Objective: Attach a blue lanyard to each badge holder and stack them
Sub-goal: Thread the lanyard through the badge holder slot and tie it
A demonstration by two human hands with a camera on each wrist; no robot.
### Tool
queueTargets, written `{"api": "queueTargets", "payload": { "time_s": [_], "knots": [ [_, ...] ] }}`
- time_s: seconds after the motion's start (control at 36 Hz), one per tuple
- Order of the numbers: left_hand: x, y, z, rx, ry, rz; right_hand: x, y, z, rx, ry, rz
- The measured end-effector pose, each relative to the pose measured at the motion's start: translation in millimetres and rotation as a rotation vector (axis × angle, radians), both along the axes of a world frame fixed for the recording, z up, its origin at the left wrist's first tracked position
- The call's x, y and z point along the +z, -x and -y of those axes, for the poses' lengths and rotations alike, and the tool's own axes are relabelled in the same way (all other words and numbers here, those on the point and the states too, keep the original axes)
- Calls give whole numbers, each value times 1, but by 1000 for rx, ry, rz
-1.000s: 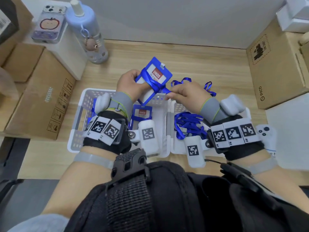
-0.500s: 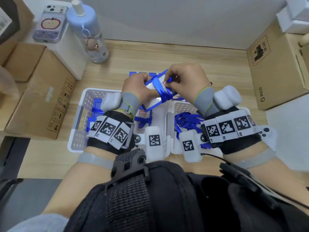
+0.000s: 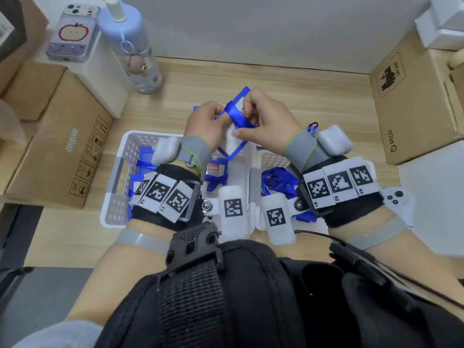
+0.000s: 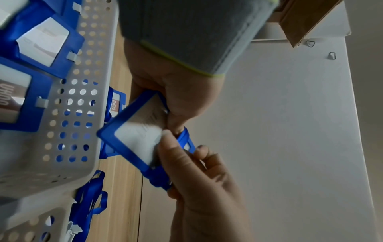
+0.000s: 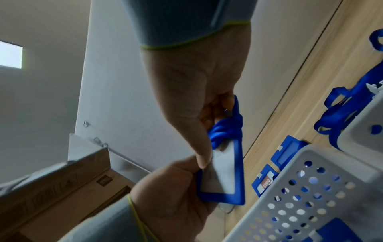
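A blue badge holder (image 3: 232,149) with a white card is held up over the two baskets, and a blue lanyard (image 3: 237,118) is wound round its upper part. My left hand (image 3: 221,119) grips the holder's left edge (image 4: 124,131). My right hand (image 3: 244,121) has its thumb on the card face and its fingers curled round the lanyard wrap (image 5: 226,127). The left white basket (image 3: 118,172) contains more badge holders (image 4: 41,42). The right basket (image 3: 272,159) is filled with loose lanyards (image 3: 276,182). Two holders (image 5: 287,152) lie on the table behind the baskets.
A light blue bottle (image 3: 135,46) and a phone (image 3: 72,33) stand at the back left by cardboard boxes (image 3: 57,146). A PICO box (image 3: 414,101) sits at the right. A white controller (image 3: 396,199) lies by my right wrist. The wall is close behind.
The holder has turned from face-up to tilted on edge and moved a little farther from me. My right hand went from pulling the lanyard sideways to closing on the wrap at the holder.
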State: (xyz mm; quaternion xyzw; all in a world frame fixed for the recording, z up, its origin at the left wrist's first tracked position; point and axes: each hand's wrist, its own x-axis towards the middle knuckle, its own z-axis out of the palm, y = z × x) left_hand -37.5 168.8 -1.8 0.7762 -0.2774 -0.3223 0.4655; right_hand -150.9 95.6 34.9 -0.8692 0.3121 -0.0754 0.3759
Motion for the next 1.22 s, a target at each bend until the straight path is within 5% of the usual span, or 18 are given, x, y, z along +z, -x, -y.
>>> {"api": "queueTargets", "payload": {
  "time_s": [0.22, 0.56, 0.69, 0.86, 1.06, 1.22],
  "knots": [
    [0, 6, -6, -16, 38, -95, -7, -1, -5, 103, 198, -96],
    [-2, -3, -8, 52, 6, -117, -12, -4, -4, 82, 100, 46],
    [-7, -8, -7, 121, 18, -187, -15, -1, 0, -81, 121, 203],
    [-7, -12, -3, 218, 41, -265, -8, -1, 3, -188, -358, 277],
    [-9, -12, -3, 213, 56, -530, -3, -1, -4, -116, -643, 438],
    [-10, -15, -7, 198, 50, -695, -7, -9, -2, -87, -682, 478]
  ]
}}
